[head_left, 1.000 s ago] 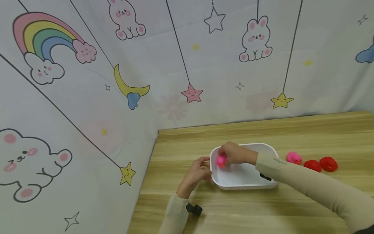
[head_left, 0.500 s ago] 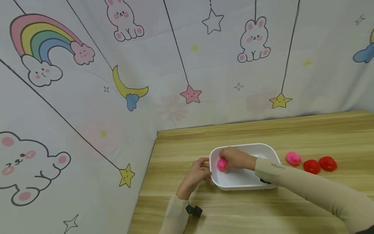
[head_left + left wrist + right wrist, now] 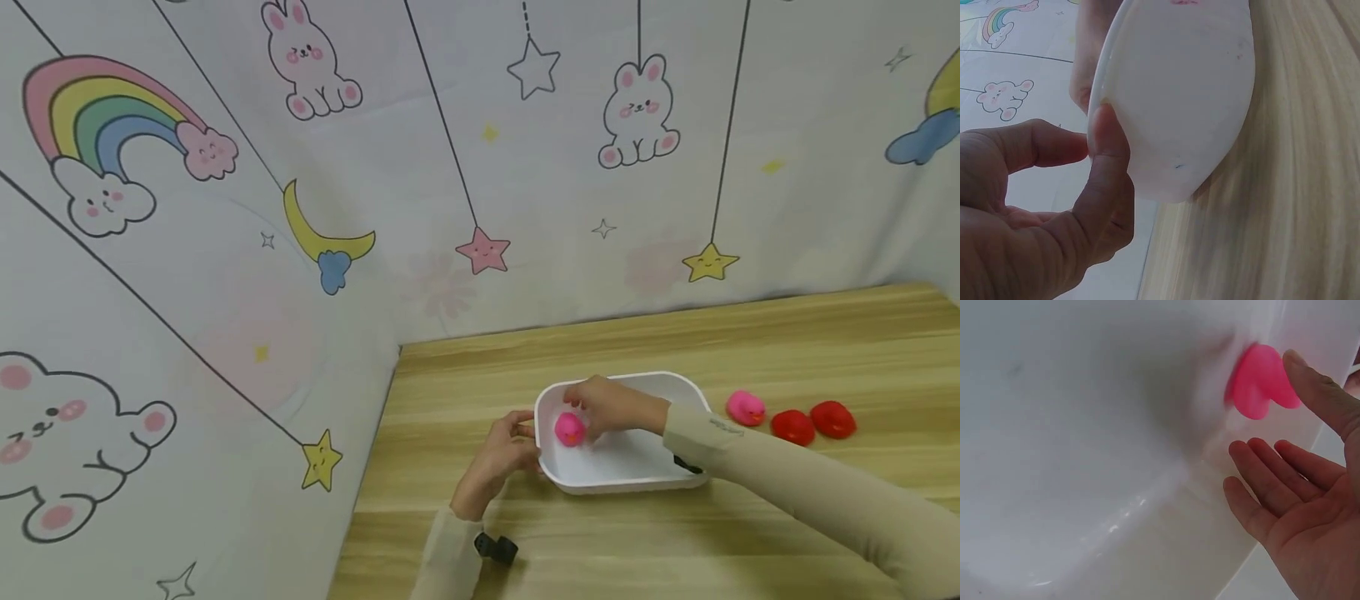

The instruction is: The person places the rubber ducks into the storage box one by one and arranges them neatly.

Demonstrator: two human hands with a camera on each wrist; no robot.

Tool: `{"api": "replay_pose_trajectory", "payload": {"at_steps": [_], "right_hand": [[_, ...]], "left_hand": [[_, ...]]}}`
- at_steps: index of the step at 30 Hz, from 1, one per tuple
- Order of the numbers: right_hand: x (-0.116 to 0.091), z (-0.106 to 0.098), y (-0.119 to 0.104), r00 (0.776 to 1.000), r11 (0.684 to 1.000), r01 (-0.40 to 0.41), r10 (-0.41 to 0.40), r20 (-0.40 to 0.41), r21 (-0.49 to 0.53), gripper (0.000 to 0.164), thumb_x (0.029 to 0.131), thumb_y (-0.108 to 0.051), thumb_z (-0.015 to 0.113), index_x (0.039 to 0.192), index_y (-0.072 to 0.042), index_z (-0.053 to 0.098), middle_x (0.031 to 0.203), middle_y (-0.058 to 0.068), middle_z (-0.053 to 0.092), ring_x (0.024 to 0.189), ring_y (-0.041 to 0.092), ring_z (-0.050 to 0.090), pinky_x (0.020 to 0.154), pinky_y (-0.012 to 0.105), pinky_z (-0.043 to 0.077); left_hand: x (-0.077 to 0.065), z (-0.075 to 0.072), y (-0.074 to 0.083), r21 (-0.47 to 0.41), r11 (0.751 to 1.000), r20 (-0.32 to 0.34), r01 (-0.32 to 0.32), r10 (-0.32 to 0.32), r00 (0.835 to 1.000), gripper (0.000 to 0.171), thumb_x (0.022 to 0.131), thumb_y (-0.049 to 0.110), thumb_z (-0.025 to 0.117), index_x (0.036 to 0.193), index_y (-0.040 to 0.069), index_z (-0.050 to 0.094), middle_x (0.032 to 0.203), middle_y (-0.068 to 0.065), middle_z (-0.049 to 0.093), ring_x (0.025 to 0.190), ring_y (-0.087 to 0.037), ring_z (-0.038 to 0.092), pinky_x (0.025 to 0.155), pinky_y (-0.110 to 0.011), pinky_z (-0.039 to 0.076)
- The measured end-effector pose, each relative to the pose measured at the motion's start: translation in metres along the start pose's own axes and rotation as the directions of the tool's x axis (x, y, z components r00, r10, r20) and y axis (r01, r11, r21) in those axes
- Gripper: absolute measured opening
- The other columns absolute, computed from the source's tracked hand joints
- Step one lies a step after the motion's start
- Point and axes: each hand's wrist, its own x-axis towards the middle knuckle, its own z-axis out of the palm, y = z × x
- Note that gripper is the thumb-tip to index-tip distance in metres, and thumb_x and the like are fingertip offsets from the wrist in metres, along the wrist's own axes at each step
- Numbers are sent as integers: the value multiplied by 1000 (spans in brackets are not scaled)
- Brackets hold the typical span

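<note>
A pink, orange-billed duck (image 3: 570, 430) sat at nine o'clock in a white tub (image 3: 637, 457), right hand (image 3: 609, 404) spread, left hand (image 3: 502, 452) pinching the rim (image 3: 1100, 69).

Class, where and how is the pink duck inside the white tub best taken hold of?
Pinch the pink duck across its rounded body, probably from above: it sits low in the white tub, near the left end, and the tub's raised walls would likely hinder a sideways approach.
</note>
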Motion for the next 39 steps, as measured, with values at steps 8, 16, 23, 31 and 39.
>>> {"api": "replay_pose_trajectory", "payload": {"at_steps": [8, 16, 23, 31, 39], "right_hand": [[-14, -23, -3, 999, 995, -38, 36, 25, 94, 61, 74, -17, 90, 126, 3, 65, 120, 16, 69, 113, 33, 63, 98, 50, 55], [-38, -50, 1, 995, 979, -81, 91, -48, 186, 68, 76, -21, 89, 133, 3, 60, 130, 18, 64, 122, 37, 59, 103, 54, 51], [-64, -73, 15, 985, 973, -106, 131, -114, 204, 73, 78, -23, 87, 138, 3, 56, 136, 18, 60, 126, 40, 55, 104, 57, 49], [-96, -92, 28, 966, 964, -119, 167, -197, 237, 71, 82, -27, 85, 141, 0, 55, 140, 20, 57, 130, 44, 50, 105, 65, 44], [-132, -101, 44, 940, 959, -137, 205, -274, 247, 68, 82, -16, 84, 141, 1, 54, 140, 23, 56, 130, 46, 49, 105, 68, 41]], "left_hand": [[-4, -2, -4, 16, 1000, 4, -16, 15, 1000, 64, 77, -13, 58, 138, -17, 43, 105, -24, 55, 73, -19, 59, 60, -28, 62], [1, -2, -7, 4, 1000, 7, -26, 26, 1000, 60, 75, -13, 57, 134, -20, 46, 104, -23, 55, 73, -17, 59, 58, -24, 60], [2, -1, -5, 9, 1000, 4, -16, 16, 1000, 59, 76, -14, 57, 133, -20, 45, 101, -19, 55, 71, -15, 59, 59, -24, 60], [3, -1, -4, -1, 1000, 13, -7, 7, 1000, 60, 75, -13, 56, 133, -22, 43, 100, -18, 54, 72, -15, 57, 59, -24, 60], [3, 1, -5, 13, 1000, 19, -6, 5, 1000, 60, 76, -11, 56, 134, -21, 43, 103, -22, 54, 71, -16, 58, 59, -24, 60]]}}
